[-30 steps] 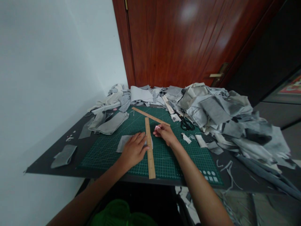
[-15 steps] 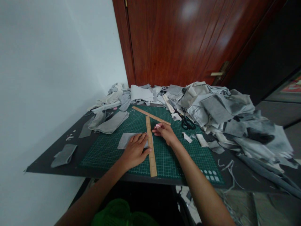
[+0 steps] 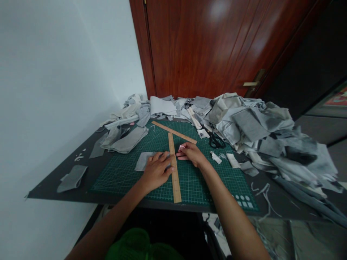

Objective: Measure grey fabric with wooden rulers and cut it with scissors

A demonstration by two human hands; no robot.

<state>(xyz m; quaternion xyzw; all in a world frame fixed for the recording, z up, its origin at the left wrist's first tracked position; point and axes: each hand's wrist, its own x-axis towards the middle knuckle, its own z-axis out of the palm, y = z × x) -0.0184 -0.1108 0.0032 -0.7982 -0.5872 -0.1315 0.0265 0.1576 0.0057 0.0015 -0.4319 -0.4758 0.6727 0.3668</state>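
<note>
On the green cutting mat (image 3: 121, 182), a wooden ruler (image 3: 176, 184) is pointing away from the near edge and lying at the right end of a flat grey cloth piece (image 3: 141, 162). The left hand (image 3: 157, 169) is resting on the cloth, fingers slightly spread, fingertips touching the ruler. Right of the ruler, the right hand (image 3: 191, 153) is pinching a small pink piece (image 3: 182, 147). Beyond, a second ruler (image 3: 175, 132) is lying diagonally; black scissors (image 3: 216, 141) are resting beside a fabric heap (image 3: 248, 124); a brown door (image 3: 195, 54) is standing behind.
</note>
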